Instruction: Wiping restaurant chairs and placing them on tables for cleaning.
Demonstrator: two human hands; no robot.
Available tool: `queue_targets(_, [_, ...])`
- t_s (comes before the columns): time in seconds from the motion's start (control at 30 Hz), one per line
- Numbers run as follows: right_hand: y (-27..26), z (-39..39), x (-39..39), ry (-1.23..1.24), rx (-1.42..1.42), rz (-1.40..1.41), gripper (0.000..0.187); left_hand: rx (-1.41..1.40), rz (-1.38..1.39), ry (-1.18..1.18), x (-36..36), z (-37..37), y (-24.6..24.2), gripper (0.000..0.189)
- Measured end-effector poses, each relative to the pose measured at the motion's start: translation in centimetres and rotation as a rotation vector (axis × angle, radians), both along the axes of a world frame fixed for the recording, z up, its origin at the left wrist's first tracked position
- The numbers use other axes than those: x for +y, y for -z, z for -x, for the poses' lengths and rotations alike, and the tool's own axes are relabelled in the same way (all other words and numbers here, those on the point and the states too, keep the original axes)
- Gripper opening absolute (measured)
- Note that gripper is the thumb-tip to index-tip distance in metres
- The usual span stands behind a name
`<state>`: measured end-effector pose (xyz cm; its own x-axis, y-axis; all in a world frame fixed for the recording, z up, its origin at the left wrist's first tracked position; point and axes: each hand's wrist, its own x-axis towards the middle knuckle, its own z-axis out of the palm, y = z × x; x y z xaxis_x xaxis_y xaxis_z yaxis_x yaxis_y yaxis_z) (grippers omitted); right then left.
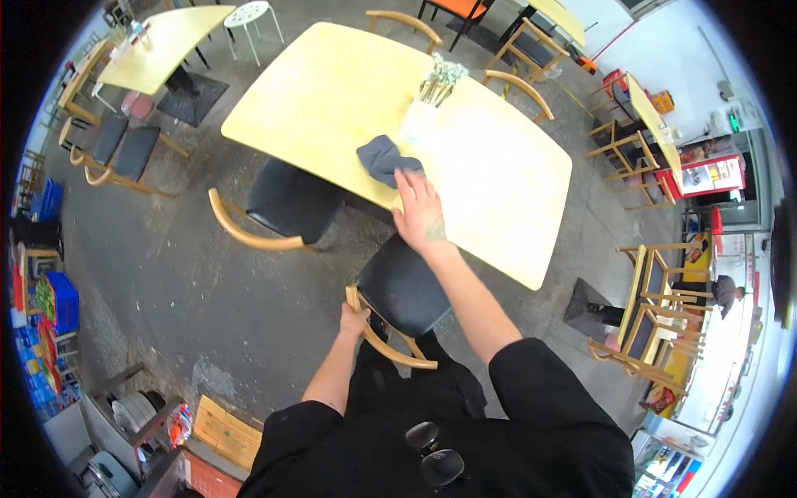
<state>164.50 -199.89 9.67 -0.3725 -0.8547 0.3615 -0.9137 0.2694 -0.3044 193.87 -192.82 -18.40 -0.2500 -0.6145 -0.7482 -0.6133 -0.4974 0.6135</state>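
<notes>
My left hand [355, 320] grips the curved wooden back of a chair [408, 286] with a black padded seat, drawn up in front of me. Stretched over the near edge of a pale yellow table [504, 187], my right hand [420, 208] has its fingers extended, their tips at the edge of a crumpled dark grey cloth [383, 160]. Whether the fingers press on the cloth or only hover over it is hard to see. Beyond the cloth stands a whitish holder [420, 121] with a bunch of pale flowers [443, 79] in it.
Another black-seated chair [292, 196] stands left of mine at the table. Wooden chair backs [408, 28] line the far side. Chairs are stacked on a table [654, 305] at right, near a person [722, 292]. A wooden box [227, 429] sits low at left.
</notes>
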Motion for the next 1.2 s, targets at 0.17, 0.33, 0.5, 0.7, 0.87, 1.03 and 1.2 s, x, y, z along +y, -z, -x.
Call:
queue_targets(0.17, [9.8,-6.1,11.1,-0.064,-0.399,-0.563,0.046,-0.052,-0.293,-0.08,-0.4,3.6,-3.1,0.066])
queue_targets(0.33, [16.4,-13.5,23.3,0.012,-0.714,-0.901,0.064,0.133,-0.288,0.168,1.5,6.0,-4.1,0.068])
queue_targets(0.5, [20.2,-15.7,29.1,0.259,-0.92,-0.815,0.073,0.041,-0.152,0.312,6.8,9.1,-7.2,0.048])
queue_targets(0.7, [18.8,-11.0,28.9,0.133,-0.734,-0.843,0.048,0.037,-0.27,0.66,12.0,11.8,-12.3,0.09])
queue_targets(0.87, [19.5,-9.6,32.8,0.577,-1.002,-0.557,0.041,0.083,-0.023,1.03,13.1,13.3,-10.5,0.09])
queue_targets(1.03, [15.5,-10.2,37.9,0.867,-1.065,-0.239,0.056,0.105,-0.13,0.941,12.0,9.5,-10.3,0.066])
queue_targets(1.2, [14.5,-8.0,46.0,1.109,-1.173,-0.068,0.061,-0.472,0.134,1.206,6.6,2.3,-11.1,0.059])
